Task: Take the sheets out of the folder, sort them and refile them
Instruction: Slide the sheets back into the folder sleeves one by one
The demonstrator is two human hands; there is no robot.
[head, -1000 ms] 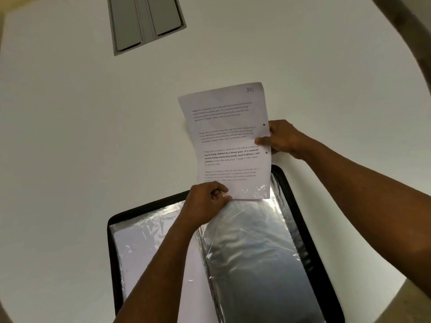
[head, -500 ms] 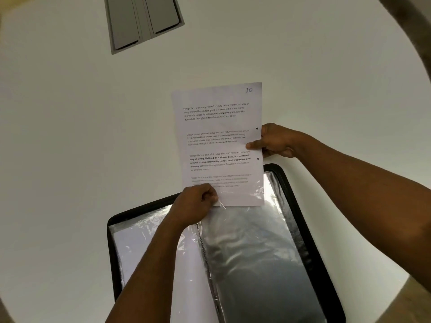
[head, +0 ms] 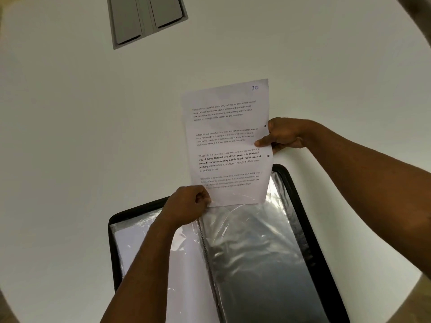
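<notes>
White tabletop [head: 81, 159] fills most of the view, with a grey recessed panel [head: 147, 18] set into it well beyond both hands. Beneath the forearms lies an open black folder [head: 300, 206], its spiral spine [head: 203, 238] running just below the left hand and clear plastic sleeves spread to either side.

The right hand [head: 283, 136] pinches the punched right edge of a printed sheet [head: 227, 145] between thumb and fingers, roughly at mid-height, between the two punch holes. The left hand [head: 189, 205] is curled at the sheet's lower left corner, pinching what looks like the mouth of the glossy right-hand sleeve [head: 254, 248]; whether it also grips the paper itself I cannot tell. The sheet stands nearly upright between the two hands, marked "10" by hand in its top right corner, and its bottom edge sits right at the sleeve opening, with a wrinkle of clear film overlapping it.

From these positions alone the sheet could be entering or leaving the pocket. Either way, the next move calls for the left hand to hold the film mouth open and steady while the right hand slides the paper straight along the sleeve's length. Film this thin is likely to cling and catch a corner, so a skewed pull or push could crease the page.
</notes>
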